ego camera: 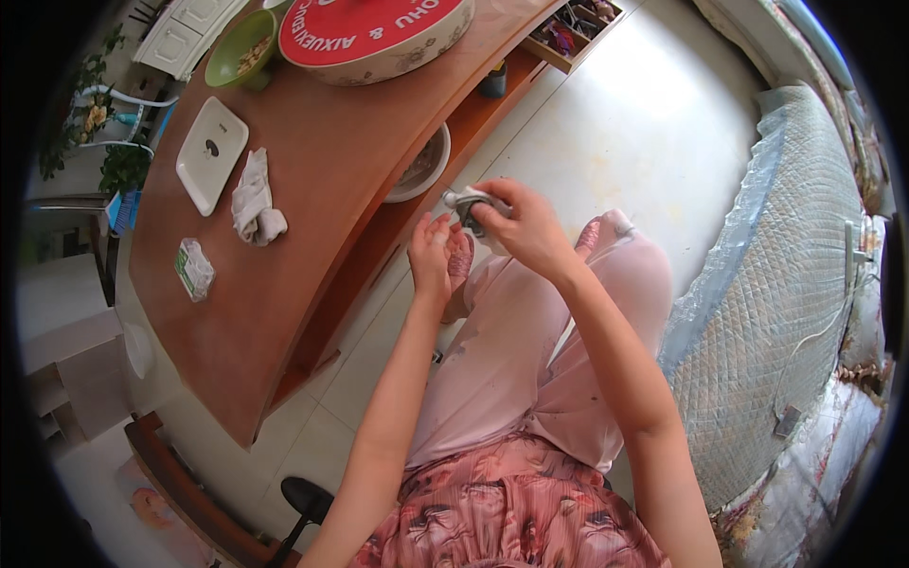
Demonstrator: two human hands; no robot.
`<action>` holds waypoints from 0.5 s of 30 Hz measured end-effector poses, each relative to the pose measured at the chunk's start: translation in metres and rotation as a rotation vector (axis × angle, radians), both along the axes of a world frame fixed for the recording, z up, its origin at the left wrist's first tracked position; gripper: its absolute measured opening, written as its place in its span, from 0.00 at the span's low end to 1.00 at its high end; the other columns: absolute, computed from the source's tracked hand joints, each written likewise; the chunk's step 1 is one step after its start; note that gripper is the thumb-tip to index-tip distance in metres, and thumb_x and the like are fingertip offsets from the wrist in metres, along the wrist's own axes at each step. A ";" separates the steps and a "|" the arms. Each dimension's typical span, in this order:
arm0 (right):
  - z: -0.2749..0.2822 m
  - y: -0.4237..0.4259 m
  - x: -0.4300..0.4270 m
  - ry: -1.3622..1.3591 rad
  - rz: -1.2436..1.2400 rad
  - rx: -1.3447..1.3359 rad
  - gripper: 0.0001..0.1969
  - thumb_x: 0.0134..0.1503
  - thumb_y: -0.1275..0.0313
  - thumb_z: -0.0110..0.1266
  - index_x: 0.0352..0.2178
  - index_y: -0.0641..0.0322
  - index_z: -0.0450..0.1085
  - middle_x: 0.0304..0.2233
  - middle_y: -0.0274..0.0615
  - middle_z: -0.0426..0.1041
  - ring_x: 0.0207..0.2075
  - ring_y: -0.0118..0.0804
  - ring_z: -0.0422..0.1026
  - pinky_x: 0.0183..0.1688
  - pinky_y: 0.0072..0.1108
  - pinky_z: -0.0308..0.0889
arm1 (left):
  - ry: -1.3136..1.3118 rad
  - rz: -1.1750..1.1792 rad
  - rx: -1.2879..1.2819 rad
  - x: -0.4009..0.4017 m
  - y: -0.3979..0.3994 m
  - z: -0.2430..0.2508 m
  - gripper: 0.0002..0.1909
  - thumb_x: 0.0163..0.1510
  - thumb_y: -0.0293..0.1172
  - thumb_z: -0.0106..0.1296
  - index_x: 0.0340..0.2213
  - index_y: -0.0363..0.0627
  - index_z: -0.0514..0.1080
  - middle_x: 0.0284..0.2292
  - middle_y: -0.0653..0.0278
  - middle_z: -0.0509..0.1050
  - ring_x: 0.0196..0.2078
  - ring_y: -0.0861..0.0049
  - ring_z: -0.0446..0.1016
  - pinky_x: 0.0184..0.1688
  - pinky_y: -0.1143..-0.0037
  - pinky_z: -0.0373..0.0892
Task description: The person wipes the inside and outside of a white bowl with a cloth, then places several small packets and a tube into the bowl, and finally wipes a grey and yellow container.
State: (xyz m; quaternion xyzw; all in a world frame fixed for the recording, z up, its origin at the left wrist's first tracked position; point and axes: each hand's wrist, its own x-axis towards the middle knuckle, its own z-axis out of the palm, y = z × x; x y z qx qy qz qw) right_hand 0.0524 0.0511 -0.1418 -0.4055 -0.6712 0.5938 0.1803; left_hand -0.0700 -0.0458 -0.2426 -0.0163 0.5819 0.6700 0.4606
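My right hand (517, 221) grips a small bundle of grey and white cloth (480, 206), perhaps a rolled sock, above my lap. Just left of it, my left hand (432, 248) is palm up with its fingers apart and a little bent; it appears to hold nothing. On the brown wooden table (312, 170) lies a crumpled whitish cloth bundle (257, 202), near a white tray (206, 170) with a small dark mark or thing on it. A clear and green plastic pack (194, 270) lies closer to the table's left end.
A green bowl (226, 64) with food pieces and a large round red-lidded tin (390, 53) stand at the table's far end. A filled drawer (561, 60) stands out there. A basin (433, 170) sits on the lower shelf. A quilted cover (767, 341) drapes the couch at right.
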 end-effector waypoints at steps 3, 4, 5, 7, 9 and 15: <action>-0.012 0.016 0.005 0.047 -0.089 -0.055 0.14 0.57 0.73 0.52 0.45 0.68 0.70 0.33 0.38 0.75 0.33 0.25 0.72 0.37 0.19 0.68 | -0.157 0.089 0.014 -0.033 0.026 -0.054 0.23 0.60 0.26 0.46 0.54 0.27 0.56 0.47 0.49 0.65 0.45 0.61 0.74 0.48 0.72 0.73; -0.006 0.019 0.004 0.057 -0.119 -0.067 0.14 0.57 0.73 0.52 0.44 0.68 0.70 0.33 0.38 0.76 0.33 0.24 0.72 0.37 0.18 0.68 | -0.179 0.132 0.009 -0.041 0.037 -0.060 0.22 0.61 0.28 0.45 0.52 0.26 0.57 0.47 0.46 0.64 0.48 0.57 0.73 0.52 0.70 0.73; -0.001 0.022 0.003 0.067 -0.149 -0.079 0.13 0.57 0.74 0.52 0.44 0.68 0.70 0.33 0.38 0.76 0.33 0.24 0.72 0.37 0.18 0.68 | -0.176 0.130 0.001 -0.046 0.044 -0.066 0.22 0.61 0.28 0.45 0.52 0.26 0.57 0.47 0.46 0.64 0.48 0.57 0.73 0.52 0.70 0.73; -0.002 0.029 0.003 0.049 -0.164 -0.044 0.13 0.57 0.74 0.52 0.43 0.69 0.70 0.33 0.39 0.76 0.33 0.25 0.73 0.37 0.18 0.68 | -0.243 0.256 -0.055 -0.050 0.061 -0.069 0.21 0.61 0.29 0.44 0.51 0.26 0.58 0.47 0.45 0.66 0.47 0.57 0.73 0.51 0.71 0.73; -0.004 0.032 0.000 0.032 -0.168 -0.007 0.13 0.57 0.74 0.53 0.42 0.70 0.71 0.34 0.39 0.75 0.32 0.25 0.73 0.37 0.19 0.68 | -0.258 0.271 -0.051 -0.059 0.070 -0.077 0.20 0.61 0.28 0.43 0.51 0.26 0.58 0.46 0.45 0.67 0.45 0.59 0.74 0.50 0.72 0.74; 0.007 0.037 -0.018 0.078 -0.200 0.067 0.10 0.55 0.74 0.53 0.39 0.66 0.72 0.33 0.47 0.71 0.28 0.42 0.71 0.36 0.28 0.67 | -0.234 0.372 -0.070 -0.085 0.055 -0.097 0.16 0.60 0.26 0.44 0.47 0.28 0.61 0.44 0.46 0.70 0.43 0.60 0.75 0.46 0.69 0.77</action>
